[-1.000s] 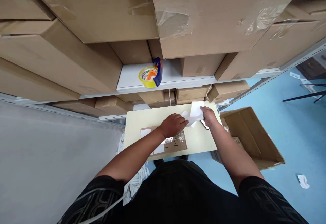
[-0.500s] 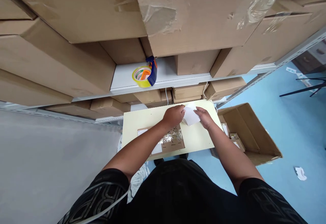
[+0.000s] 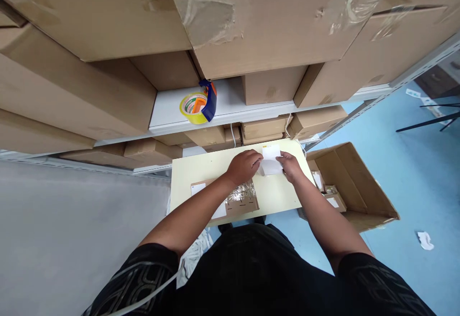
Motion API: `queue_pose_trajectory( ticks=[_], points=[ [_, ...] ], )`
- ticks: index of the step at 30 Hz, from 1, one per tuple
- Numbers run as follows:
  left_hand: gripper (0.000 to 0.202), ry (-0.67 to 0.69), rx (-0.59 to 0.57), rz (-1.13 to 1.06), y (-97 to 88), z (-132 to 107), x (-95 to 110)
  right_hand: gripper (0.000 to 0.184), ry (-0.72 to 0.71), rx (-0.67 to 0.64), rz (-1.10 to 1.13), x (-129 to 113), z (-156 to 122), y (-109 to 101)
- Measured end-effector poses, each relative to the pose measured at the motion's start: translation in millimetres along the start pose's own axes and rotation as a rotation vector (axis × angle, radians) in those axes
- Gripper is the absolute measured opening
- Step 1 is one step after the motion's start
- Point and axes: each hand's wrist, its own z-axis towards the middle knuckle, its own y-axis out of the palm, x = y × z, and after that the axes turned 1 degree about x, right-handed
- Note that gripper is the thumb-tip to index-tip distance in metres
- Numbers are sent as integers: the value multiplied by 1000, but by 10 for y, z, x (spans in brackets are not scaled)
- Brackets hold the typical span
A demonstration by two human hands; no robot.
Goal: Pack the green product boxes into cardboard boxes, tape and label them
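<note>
Left hand (image 3: 246, 167), right hand (image 3: 290, 166) pinching opposite sides of white paper (image 3: 271, 162) over table (image 3: 275, 194); taped carton (image 3: 242, 199) nearby

No word or number can be read for certain. Green and red print inside the tape roll (image 3: 191, 117) is too small to make out, as are the marks on the white labels (image 3: 218, 212) of the brown box (image 3: 246, 205). The white paper (image 3: 270, 163) shows a small yellow mark; outlined letter shapes on the black sleeves (image 3: 143, 277) stay unclear.
</note>
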Motion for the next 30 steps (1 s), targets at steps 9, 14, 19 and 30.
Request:
queue_pose_trajectory(
  ticks=[9,14,19,30],
  points=[
    [34,242,-16,-29,26,-280,85,43,-74,34,136,-42,-16,20],
    [71,-31,119,-349,132,-293,154,42,-91,10,196,-54,-85,69],
    [66,-618,-46,-646,328,15,72,42,6,-105,195,-51,-149,101],
    [28,-838,-142,-897,483,180,53,41,-117,34,26,-45,-216,-24]
  ],
)
